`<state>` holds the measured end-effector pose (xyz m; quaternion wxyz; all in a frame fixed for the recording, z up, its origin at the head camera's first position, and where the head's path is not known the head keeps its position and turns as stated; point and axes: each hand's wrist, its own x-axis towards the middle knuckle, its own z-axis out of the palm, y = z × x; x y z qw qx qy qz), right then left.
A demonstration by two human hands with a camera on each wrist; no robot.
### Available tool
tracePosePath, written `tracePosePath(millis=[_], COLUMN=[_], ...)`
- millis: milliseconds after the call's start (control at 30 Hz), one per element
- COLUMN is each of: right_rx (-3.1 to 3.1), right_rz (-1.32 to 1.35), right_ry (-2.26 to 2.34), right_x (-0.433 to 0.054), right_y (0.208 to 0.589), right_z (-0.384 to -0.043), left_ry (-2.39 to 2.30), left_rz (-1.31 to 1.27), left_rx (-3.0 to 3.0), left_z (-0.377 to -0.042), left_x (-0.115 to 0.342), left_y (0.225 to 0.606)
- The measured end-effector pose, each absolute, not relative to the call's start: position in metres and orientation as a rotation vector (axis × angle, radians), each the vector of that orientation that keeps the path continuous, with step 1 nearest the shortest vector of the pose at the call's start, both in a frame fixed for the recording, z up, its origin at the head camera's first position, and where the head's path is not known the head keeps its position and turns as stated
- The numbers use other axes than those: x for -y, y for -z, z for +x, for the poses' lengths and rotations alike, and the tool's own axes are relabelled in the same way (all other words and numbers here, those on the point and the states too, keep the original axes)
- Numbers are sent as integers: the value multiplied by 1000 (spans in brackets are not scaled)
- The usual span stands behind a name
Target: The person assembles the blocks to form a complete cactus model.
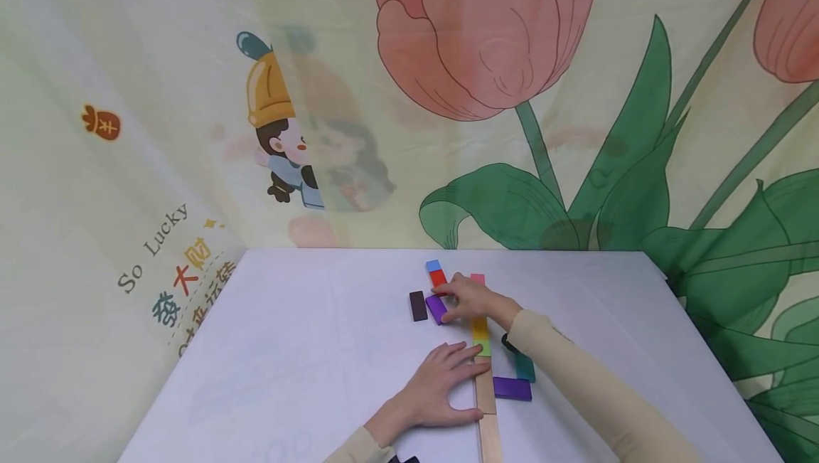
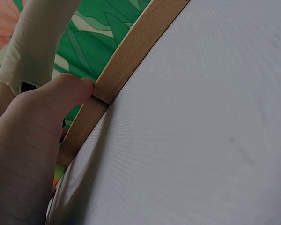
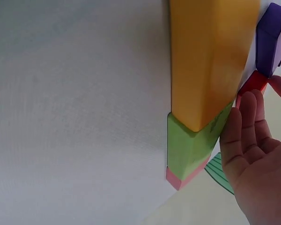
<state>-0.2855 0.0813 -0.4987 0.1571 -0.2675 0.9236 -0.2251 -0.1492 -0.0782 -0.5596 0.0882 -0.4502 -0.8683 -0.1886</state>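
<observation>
My right hand (image 1: 476, 299) pinches a purple block (image 1: 436, 310) by its two ends, between thumb and a finger; the right wrist view shows the same purple block (image 3: 268, 42). A red block (image 1: 437, 277) lies just beyond it, joined by a blue one (image 1: 433, 264). Left of it is a dark block (image 1: 418, 306). My left hand (image 1: 431, 388) rests with fingers spread against a straight row of blocks, touching a plain wooden block (image 1: 485, 386) and a light green block (image 1: 482, 349). Its thumb touches the wood near a joint in the left wrist view.
The row continues with a yellow block (image 1: 479, 328) and a pink one (image 1: 478, 279) at its far end. Another purple block (image 1: 512, 389) and a teal block (image 1: 525, 369) lie right of the row, below the right forearm. Dark pieces (image 1: 409, 459) show at the bottom edge.
</observation>
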Motion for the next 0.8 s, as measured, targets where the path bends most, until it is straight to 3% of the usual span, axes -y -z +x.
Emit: tracePosePath(millis=[567, 800], right_rx=[-2522, -2522], right_rz=[-804, -608], right_ry=[1221, 1443], right_x=[-93, -127], right_y=[492, 472], right_z=[-282, -275], left_ry=[588, 617], left_rz=[-1344, -1342], left_rx=[2580, 2650], left_z=[-148, -148], left_x=[78, 78], left_y=[558, 557])
